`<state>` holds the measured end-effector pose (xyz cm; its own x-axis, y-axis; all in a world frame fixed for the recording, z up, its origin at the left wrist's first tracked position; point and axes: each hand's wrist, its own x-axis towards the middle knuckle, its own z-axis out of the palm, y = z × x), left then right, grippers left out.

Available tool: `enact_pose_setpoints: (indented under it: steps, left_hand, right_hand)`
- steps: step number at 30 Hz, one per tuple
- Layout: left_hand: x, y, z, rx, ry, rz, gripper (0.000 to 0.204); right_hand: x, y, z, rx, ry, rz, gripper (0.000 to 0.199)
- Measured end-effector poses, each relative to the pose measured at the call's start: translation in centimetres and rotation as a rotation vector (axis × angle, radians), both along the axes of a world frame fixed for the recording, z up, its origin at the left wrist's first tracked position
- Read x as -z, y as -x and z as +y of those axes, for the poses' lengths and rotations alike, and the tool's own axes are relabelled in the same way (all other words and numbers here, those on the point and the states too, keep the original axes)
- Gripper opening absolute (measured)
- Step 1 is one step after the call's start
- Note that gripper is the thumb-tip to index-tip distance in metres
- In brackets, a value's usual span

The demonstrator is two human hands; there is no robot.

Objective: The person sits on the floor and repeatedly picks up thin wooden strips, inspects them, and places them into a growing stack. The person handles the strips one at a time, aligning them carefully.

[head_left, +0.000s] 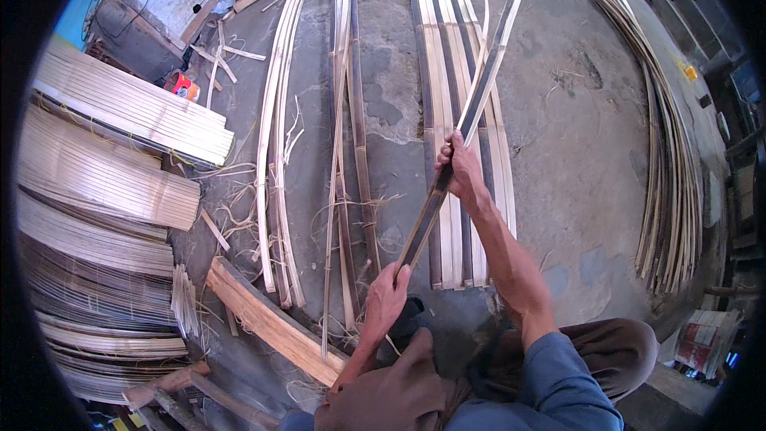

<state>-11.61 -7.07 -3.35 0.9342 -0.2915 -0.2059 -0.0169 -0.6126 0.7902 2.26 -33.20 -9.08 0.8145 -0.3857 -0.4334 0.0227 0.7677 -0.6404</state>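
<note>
A long bamboo strip (425, 223), dark on its outer face, slants across in front of me. My left hand (387, 299) is closed around its near end, above my lap. Farther up, my right hand (463, 168) grips the same strip, thumb uppermost. Beyond the right hand it parts into a wider dark length and a thin pale sliver (481, 56) that leans away to the left. Behind it, wide bamboo slats (447, 96) lie side by side on the concrete floor. To their left are a few narrower dark and pale strips (361, 152).
Bundled bamboo slats (104, 164) are stacked along the left. A wooden plank (271, 315) lies near my left knee, with curly shavings (239, 207) beyond it. Long thin strips (658, 168) curve along the right. A red bucket (182, 86) stands at the far left.
</note>
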Motion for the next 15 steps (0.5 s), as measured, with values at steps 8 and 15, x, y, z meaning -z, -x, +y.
enact_pose_setpoints:
  steps: [8,15]
  left_hand:
    - [2.1,3.0,0.6,-0.122,-0.023,0.094,0.05]
    - [2.8,3.6,1.3,-0.129,-0.065,0.102,0.055]
  right_hand:
    - [-3.0,0.4,-5.6,-0.198,-0.025,-0.154,0.094]
    - [-2.7,-2.2,-8.6,-0.37,-0.383,-0.617,0.05]
